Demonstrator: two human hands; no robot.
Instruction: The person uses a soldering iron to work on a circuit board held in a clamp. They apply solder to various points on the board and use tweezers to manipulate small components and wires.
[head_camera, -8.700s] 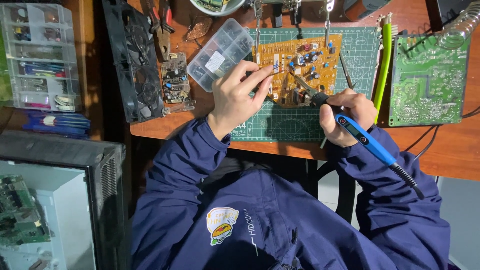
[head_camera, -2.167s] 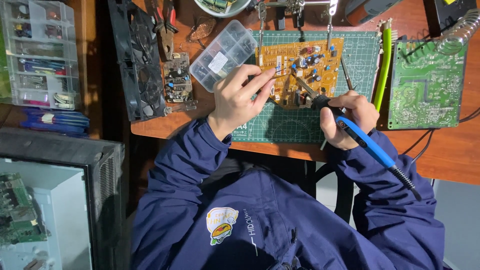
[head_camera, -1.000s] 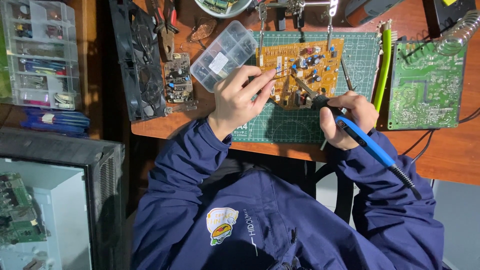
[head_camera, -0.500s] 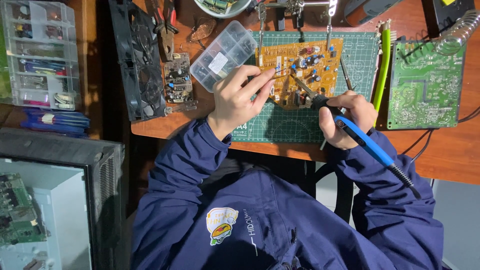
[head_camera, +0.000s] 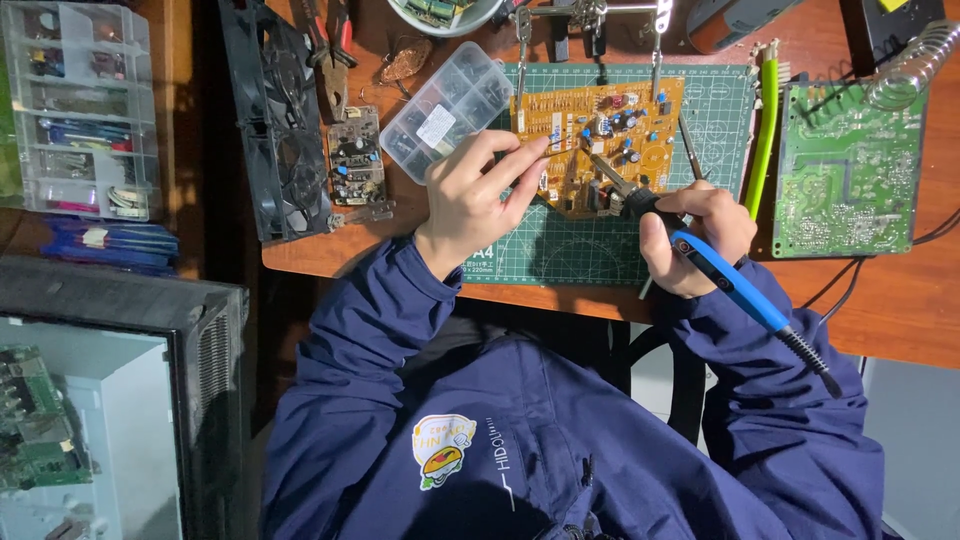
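- On the green mat, centre of the wooden surface: an orange board, component side up, gripped along its far edge by two metal clips of a stand.
- Left hand: rests at the board's near-left edge, thumb and forefinger pressed together as if pinching something thin; what they pinch is too small to tell.
- Right hand: fingers curled tight around a blue iron, held like a pen. Its dark tip slants up-left onto the board, among the components. The iron's cord end points down-right, past the surface's edge.
- Just left of the board: a clear parts box, tilted, lid shut, partly behind the left hand.
- Further left: a small board with capacitors, then a black fan unit lying along the surface's left edge.
- Right of the mat: a yellow-green tool lying lengthwise, and a green board, solder side up, well apart from the hands.
- Top right corner: a coiled wire iron rest.
- Far left, off the surface: a clear drawer organiser holding small parts.
- Both arms in dark blue sleeves.
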